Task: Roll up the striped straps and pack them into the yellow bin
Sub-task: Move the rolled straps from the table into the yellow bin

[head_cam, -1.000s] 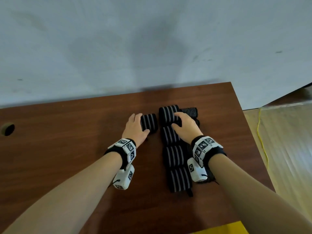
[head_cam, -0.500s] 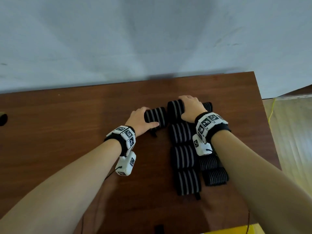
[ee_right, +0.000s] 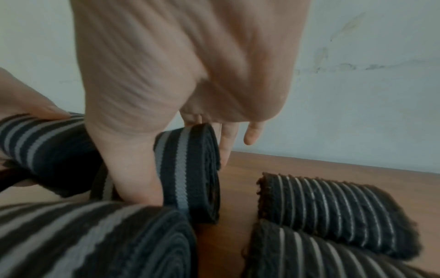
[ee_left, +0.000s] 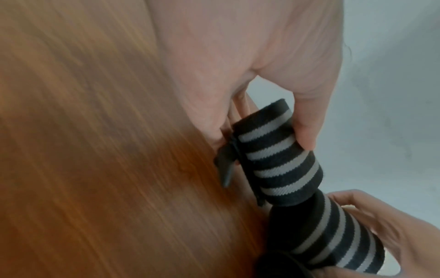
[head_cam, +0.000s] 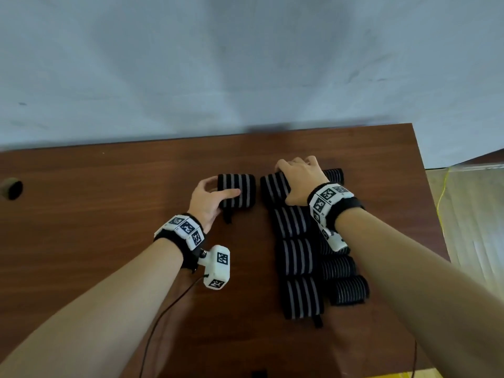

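Several rolled black straps with grey stripes lie in two columns on the brown table (head_cam: 81, 214). My left hand (head_cam: 210, 197) grips a separate wide-striped roll (head_cam: 240, 193) (ee_left: 278, 159) left of the columns, thumb across its top, a black tab hanging from it. My right hand (head_cam: 298, 181) grips the top roll of the left column (head_cam: 272, 186) (ee_right: 188, 173), thumb on the near side and fingers over the far side. Below it lie further wide-striped rolls (head_cam: 296, 257). Thin-striped rolls (head_cam: 346, 291) (ee_right: 333, 206) make the right column. A sliver of the yellow bin (head_cam: 403, 375) shows at the bottom edge.
A pale wall (head_cam: 245, 64) rises right behind the table's far edge. The table's right edge runs close to the rolls, with light flooring and a yellow cable (head_cam: 443, 192) beyond. A round cable hole (head_cam: 12, 189) sits at the far left. A thin black wire (head_cam: 163, 317) trails from my left wrist.
Both hands have closed around their rolls: the left now wraps the separate roll, the right has slid from the second row up onto the top roll. The camera view shifted.
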`<state>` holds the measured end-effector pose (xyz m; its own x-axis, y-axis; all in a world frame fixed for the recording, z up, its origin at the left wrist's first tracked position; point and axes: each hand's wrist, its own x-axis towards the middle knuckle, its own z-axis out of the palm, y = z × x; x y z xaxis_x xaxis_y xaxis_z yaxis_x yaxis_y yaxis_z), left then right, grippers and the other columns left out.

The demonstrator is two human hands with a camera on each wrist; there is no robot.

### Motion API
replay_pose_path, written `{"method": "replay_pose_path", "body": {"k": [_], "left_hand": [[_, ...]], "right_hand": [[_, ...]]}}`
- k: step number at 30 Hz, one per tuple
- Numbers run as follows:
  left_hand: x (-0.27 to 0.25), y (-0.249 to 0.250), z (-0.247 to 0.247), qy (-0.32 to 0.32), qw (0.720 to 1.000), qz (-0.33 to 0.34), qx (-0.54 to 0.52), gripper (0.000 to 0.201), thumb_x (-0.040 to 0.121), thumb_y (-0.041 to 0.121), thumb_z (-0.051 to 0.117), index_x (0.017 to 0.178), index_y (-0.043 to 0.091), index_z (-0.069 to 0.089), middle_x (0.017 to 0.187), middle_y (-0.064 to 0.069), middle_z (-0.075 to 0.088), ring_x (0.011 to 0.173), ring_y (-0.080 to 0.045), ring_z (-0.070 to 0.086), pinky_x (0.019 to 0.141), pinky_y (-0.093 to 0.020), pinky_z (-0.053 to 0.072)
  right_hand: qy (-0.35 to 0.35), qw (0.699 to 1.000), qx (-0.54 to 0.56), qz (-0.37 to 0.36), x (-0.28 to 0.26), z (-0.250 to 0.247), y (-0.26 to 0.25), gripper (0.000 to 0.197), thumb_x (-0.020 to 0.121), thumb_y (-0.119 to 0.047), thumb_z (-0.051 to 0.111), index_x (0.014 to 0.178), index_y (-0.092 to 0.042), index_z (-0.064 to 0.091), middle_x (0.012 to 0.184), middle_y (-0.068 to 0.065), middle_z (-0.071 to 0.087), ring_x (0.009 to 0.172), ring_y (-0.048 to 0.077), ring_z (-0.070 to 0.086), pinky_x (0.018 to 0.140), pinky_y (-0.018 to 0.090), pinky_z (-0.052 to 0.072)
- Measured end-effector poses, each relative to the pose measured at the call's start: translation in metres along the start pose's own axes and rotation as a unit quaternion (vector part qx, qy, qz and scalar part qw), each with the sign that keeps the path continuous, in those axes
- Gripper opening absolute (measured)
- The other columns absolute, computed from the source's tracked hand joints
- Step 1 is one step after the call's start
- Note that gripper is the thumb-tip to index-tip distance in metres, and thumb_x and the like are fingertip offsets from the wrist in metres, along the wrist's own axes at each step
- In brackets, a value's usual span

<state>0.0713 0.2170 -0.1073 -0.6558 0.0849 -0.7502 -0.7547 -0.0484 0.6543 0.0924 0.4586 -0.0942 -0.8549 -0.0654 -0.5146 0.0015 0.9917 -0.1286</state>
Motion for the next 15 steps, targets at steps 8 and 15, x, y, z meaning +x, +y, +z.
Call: {"method": "replay_pose_path", "body": {"k": [8,15], "left_hand": [[-0.022,0.008,-0.011,-0.025,0.990,-0.003,-0.136,0.057,0.085,0.002,0.078,0.139,0.004,0.058,0.129,-0.020,0.069,0.111,-0.035,0.073,0.088,-0.050,0.062],[-0.036,0.031,-0.014,-0.024,0.986,0.064,-0.152,0.051,0.091,0.004,0.072,0.139,0.009,0.055,0.137,-0.016,0.061,0.120,-0.036,0.065,0.081,-0.046,0.063]], "right_hand": [[0.137,0.942,0.307,-0.014,-0.032,0.006,-0.003,0.074,0.074,-0.037,0.088,0.138,-0.031,0.051,0.128,-0.003,0.062,0.117,0.020,0.061,0.104,0.041,0.049],[0.226,0.833,0.504,0.019,-0.069,0.004,-0.033,0.069,0.081,-0.036,0.087,0.140,-0.028,0.053,0.130,-0.007,0.064,0.119,0.007,0.061,0.098,0.017,0.050]]}}
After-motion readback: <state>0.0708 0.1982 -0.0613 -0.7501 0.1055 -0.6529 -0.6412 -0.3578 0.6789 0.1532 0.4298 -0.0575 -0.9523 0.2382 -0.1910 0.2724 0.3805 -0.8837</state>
